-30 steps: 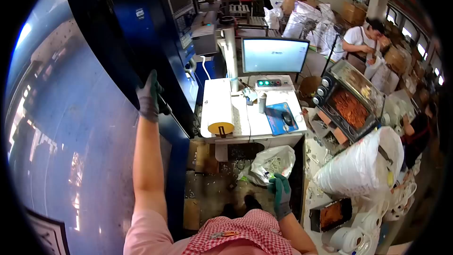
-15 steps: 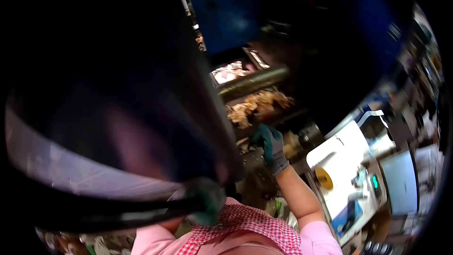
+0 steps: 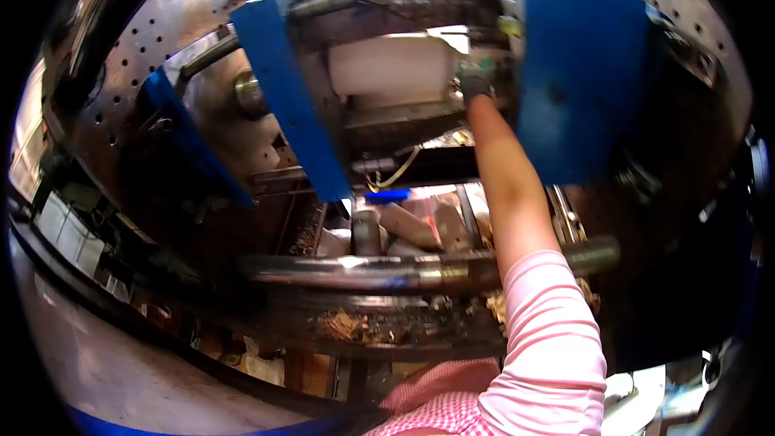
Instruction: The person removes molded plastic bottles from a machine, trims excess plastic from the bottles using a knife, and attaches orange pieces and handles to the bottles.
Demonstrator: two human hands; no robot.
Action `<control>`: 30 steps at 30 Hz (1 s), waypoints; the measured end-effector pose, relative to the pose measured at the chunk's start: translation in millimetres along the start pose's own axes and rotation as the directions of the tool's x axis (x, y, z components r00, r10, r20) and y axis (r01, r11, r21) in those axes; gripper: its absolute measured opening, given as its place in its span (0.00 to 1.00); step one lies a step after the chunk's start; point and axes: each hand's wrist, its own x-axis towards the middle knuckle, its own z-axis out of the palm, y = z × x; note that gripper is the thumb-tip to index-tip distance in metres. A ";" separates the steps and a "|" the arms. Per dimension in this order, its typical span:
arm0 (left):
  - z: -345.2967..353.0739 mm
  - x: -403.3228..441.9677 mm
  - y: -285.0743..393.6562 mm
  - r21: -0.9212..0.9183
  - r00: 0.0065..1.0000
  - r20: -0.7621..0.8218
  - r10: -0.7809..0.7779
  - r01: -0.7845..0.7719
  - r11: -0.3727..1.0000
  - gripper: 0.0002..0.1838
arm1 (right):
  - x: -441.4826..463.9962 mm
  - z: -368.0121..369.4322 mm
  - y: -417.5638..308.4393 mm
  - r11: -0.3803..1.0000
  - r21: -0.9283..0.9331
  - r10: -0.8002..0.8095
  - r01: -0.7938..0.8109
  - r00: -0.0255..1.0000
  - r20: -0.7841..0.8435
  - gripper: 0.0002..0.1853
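Observation:
My right hand (image 3: 475,79), in a green and grey glove, reaches deep into the machine. It is at the right end of a pale, wide block or cylinder (image 3: 391,70) between two blue plates; its fingers are blurred, and I cannot make out whether they grip anything. The left blue plate (image 3: 295,101) stands left of the pale piece, and the right blue plate (image 3: 577,73) is just right of my forearm. My left hand is out of view.
A shiny horizontal bar (image 3: 379,272) crosses in front of me below my forearm. Pale cylindrical pieces (image 3: 410,226) lie behind it, and brown scraps (image 3: 343,325) lie below. A door panel (image 3: 97,339) fills the lower left; a white surface (image 3: 646,396) is at lower right.
The view has turned from the desk and monitor to the machine's inside. My right hand has moved from low near the scraps up to the pale piece. My left hand has left the view.

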 end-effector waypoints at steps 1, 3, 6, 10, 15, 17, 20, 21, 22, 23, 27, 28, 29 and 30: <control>-3.6 6.0 3.6 -0.002 1.000 -0.021 -0.006 0.006 1.000 0.12 | 6.2 -30.4 1.2 0.993 0.007 -0.114 0.114 0.993 0.035 0.07; -9.0 12.0 8.2 -0.010 0.998 -0.059 -0.019 0.019 1.000 0.12 | 22.1 -116.4 -15.7 0.954 0.293 -0.050 -0.056 0.939 0.341 0.18; -11.8 18.6 10.2 -0.003 0.996 -0.082 -0.036 0.035 0.999 0.12 | 35.6 -99.3 -3.3 0.917 0.304 0.068 -0.258 0.853 0.517 0.19; -11.1 19.9 7.9 0.003 0.999 -0.024 -0.028 0.028 1.000 0.12 | 18.7 -133.4 -11.8 0.928 0.106 0.241 -0.357 0.792 0.561 0.12; 8.8 19.3 -1.0 0.037 0.978 0.210 -0.003 -0.005 0.999 0.12 | -66.9 -279.9 -55.5 0.481 0.655 0.589 -0.582 0.768 0.251 0.16; 26.0 17.9 -6.4 0.063 0.944 0.329 -0.011 -0.010 0.998 0.13 | -114.6 -371.3 -65.9 -0.144 0.949 0.770 -0.281 0.571 0.286 0.11; 54.4 11.1 -16.5 0.102 0.864 0.502 -0.027 -0.028 0.994 0.13 | -192.2 -509.5 -16.1 -0.088 0.948 0.743 -0.305 0.614 0.266 0.05; 66.3 9.4 -20.4 0.114 0.821 0.570 -0.040 -0.031 0.993 0.13 | -212.2 -544.0 13.9 -0.088 0.974 0.747 -0.210 0.633 0.204 0.05; 77.5 9.4 -24.4 0.124 0.764 0.642 -0.057 -0.030 0.992 0.13 | -228.6 -581.1 43.9 -0.229 0.949 0.742 -0.217 0.592 0.314 0.06; 89.7 7.0 -27.7 0.125 0.697 0.714 -0.070 -0.028 0.992 0.13 | -248.2 -616.7 73.3 -0.345 0.914 0.741 -0.212 0.536 0.404 0.09; 140.3 -11.3 -41.7 0.048 0.345 0.937 -0.052 0.020 0.999 0.13 | -335.5 -734.1 198.0 0.095 0.948 0.756 -0.305 0.641 0.130 0.20; 152.0 -19.8 -45.7 0.026 0.255 0.966 -0.034 0.036 0.999 0.13 | -354.9 -777.6 216.0 0.221 0.898 0.752 -0.380 0.653 0.091 0.20; 165.5 -26.5 -49.8 0.006 0.174 0.985 -0.016 0.058 0.998 0.13 | -371.9 -817.9 230.1 0.322 0.831 0.743 -0.454 0.664 0.076 0.21; 179.4 -35.2 -55.1 -0.011 0.095 0.995 0.003 0.082 0.997 0.13 | -401.1 -853.2 251.0 0.502 0.758 0.643 -0.415 0.766 -0.007 0.22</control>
